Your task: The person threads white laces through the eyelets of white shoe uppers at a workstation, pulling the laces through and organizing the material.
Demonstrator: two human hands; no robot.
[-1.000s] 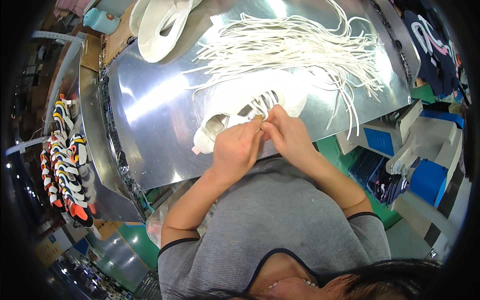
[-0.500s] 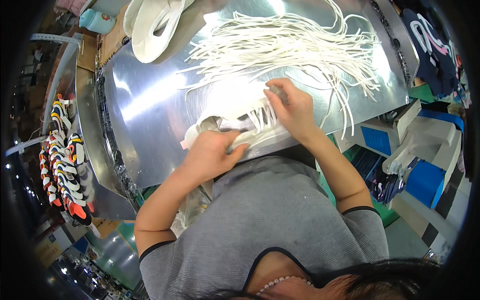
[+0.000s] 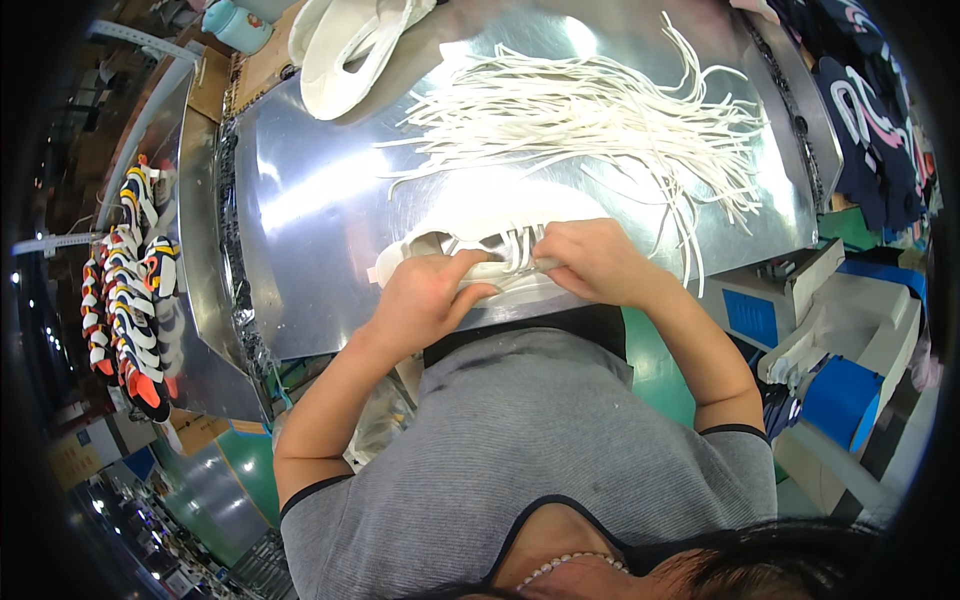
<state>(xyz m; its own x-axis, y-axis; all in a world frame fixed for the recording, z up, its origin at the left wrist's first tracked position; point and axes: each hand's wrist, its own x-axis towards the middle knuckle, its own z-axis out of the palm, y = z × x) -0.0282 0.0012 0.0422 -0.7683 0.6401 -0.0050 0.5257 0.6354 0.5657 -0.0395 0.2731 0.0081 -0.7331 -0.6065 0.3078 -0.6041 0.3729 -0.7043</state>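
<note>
A white shoe (image 3: pixel 465 224) lies on its side along the table's near edge, its opening toward the left. Several rows of white lace (image 3: pixel 516 250) cross its throat. My left hand (image 3: pixel 425 297) grips the near side of the shoe by the opening, thumb and fingers closed on it. Against the last lace rows, my right hand (image 3: pixel 597 262) is closed in a pinch on the shoelace at the near eyelet edge. Its fingertips hide the lace end. Beyond the shoe spreads a loose heap of white shoelaces (image 3: pixel 590 110).
More white shoes (image 3: pixel 345 75) stand at the far left of the metal table (image 3: pixel 320 290), near a light-blue bottle (image 3: pixel 237 27). Colourful shoe parts (image 3: pixel 130 310) hang in rows at left. Dark shoe pieces (image 3: pixel 865 140) and a grey-and-blue bin (image 3: pixel 850 385) are at right.
My right hand has come down from the far side of the shoe to the near eyelet edge. The lace rows, stretched before, now lie closer to the shoe. My left hand keeps its grip.
</note>
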